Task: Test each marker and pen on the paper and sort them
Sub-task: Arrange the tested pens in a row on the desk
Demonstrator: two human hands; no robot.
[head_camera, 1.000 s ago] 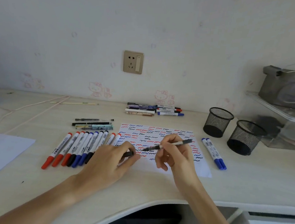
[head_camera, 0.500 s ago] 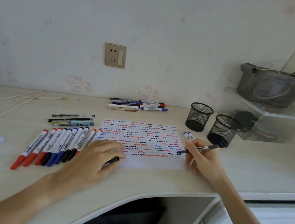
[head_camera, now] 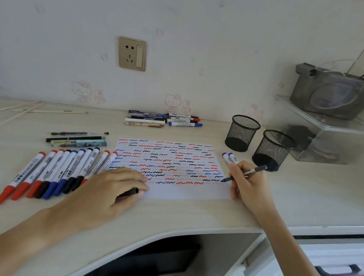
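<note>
A white paper (head_camera: 183,192) covered in red, blue and black squiggles lies in the middle of the desk. My right hand (head_camera: 249,186) holds a thin black pen (head_camera: 248,172) in a writing grip, its tip touching the paper's right edge. My left hand (head_camera: 111,189) rests on the paper's lower left corner and holds a black pen cap (head_camera: 128,193) under its fingers. A row of several red, black and blue markers (head_camera: 54,171) lies left of the paper. Two blue markers (head_camera: 229,158) lie right of it.
Two black mesh cups (head_camera: 242,132) (head_camera: 272,149) stand at the right. A pile of pens and markers (head_camera: 163,120) lies by the wall, several thin pens (head_camera: 78,139) at the left. A clear shelf (head_camera: 330,125) with a grey basket (head_camera: 337,93) stands far right.
My right hand carried the pen from the middle of the paper to its right edge. My left hand stayed on the lower left corner. The head camera turned right.
</note>
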